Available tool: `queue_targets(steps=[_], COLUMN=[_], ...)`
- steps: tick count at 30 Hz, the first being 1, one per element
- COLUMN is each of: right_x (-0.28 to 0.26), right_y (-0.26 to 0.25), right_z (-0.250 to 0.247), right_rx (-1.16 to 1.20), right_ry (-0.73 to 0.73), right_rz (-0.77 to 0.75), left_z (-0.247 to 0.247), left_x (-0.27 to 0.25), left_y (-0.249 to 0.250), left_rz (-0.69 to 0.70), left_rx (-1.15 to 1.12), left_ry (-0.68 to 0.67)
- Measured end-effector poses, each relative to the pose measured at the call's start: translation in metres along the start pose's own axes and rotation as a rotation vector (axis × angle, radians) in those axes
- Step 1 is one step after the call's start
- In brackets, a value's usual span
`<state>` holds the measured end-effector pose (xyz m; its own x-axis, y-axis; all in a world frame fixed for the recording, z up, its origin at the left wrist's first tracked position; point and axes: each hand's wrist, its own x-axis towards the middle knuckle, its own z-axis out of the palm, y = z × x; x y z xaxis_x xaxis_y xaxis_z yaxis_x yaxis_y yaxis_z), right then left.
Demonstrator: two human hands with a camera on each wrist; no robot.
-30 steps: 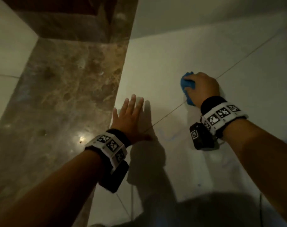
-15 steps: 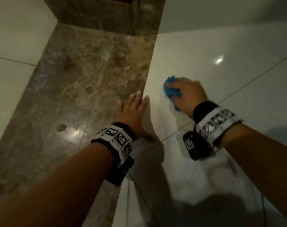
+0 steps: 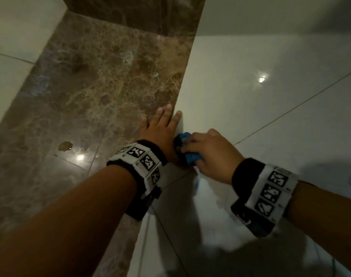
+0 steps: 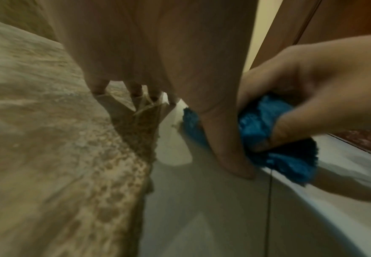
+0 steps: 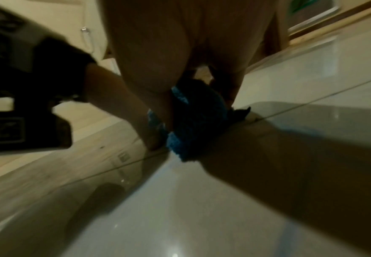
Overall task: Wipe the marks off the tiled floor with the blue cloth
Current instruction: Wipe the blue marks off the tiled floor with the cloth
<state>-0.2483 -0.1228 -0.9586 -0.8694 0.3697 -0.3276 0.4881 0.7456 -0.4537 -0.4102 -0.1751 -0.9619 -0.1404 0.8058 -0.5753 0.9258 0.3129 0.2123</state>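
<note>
My right hand grips the bunched blue cloth and presses it onto the glossy white floor tile, right beside my left thumb. The left wrist view shows the cloth squeezed between the right fingers and thumb, and the right wrist view shows the cloth down on the tile near a grout line. My left hand lies flat with straight fingers across the seam between the brown marble strip and the white tile. No clear marks show on the tile.
The brown marble strip runs up to a dark brown marble wall base. Grout lines cross the white tiles. A small dull patch sits on the marble at the left. My own shadow darkens the tile near the bottom.
My right hand has drawn the cloth leftward and toward me across the tile until it sits against my left hand. The left hand stays flat on the floor.
</note>
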Motion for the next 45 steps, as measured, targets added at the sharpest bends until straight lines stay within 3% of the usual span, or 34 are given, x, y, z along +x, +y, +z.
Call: queue_targets(steps=[1,4,6,10,12,18,23,25,28,29,32,34,36,38,40,45], right_x=[0.004,0.023,0.023,-0.007,-0.015,0.003,-0.03,-0.021,-0.003,-0.004,-0.022,-0.029,-0.018,-0.007,-0.009,-0.044], right_y=[0.005,0.036,0.038,0.002,0.0,0.023,-0.007,0.003,0.018,0.015,-0.008,-0.008,0.01,0.027,0.028,0.002], right_z=[-0.005,-0.021,-0.023,0.0,0.001,-0.015,0.014,0.005,-0.008,-0.007,0.011,0.012,0.002,-0.011,-0.009,0.014], right_rx=[0.017,0.158,0.192,0.022,-0.002,0.108,0.058,0.049,0.074,0.055,-0.01,0.008,0.057,0.154,0.169,0.014], right_ry=[0.015,0.278,0.347,0.104,0.02,0.277,0.035,0.038,0.173,0.182,0.026,-0.09,-0.018,0.19,0.268,-0.048], right_rz=[0.008,0.189,0.228,-0.005,-0.015,0.203,-0.064,-0.003,0.208,0.215,-0.004,-0.067,0.003,0.143,0.162,-0.131], left_z=[0.0,0.0,0.0,-0.003,-0.004,-0.003,0.009,0.011,0.01,0.01,0.009,0.009,0.009,0.01,0.01,0.009], left_x=[0.0,-0.001,0.0,-0.002,-0.002,-0.008,-0.017,-0.015,-0.015,-0.015,-0.016,-0.016,-0.016,-0.015,-0.015,-0.016], left_y=[0.0,-0.001,-0.001,0.002,0.003,0.007,0.001,-0.001,0.001,0.002,0.003,0.004,0.004,0.003,0.004,0.005], left_rz=[0.001,-0.001,-0.005,-0.01,-0.01,0.048,0.172,0.168,0.164,0.163,0.151,0.147,0.146,0.138,0.131,0.13], left_rx=[0.008,0.03,0.03,0.034,0.042,0.16,0.199,0.204,0.198,0.199,0.185,0.174,0.179,0.172,0.161,0.165], left_ry=[-0.001,-0.015,-0.019,-0.01,-0.015,0.016,-0.096,-0.092,-0.091,-0.092,-0.086,-0.086,-0.083,-0.083,-0.089,-0.08])
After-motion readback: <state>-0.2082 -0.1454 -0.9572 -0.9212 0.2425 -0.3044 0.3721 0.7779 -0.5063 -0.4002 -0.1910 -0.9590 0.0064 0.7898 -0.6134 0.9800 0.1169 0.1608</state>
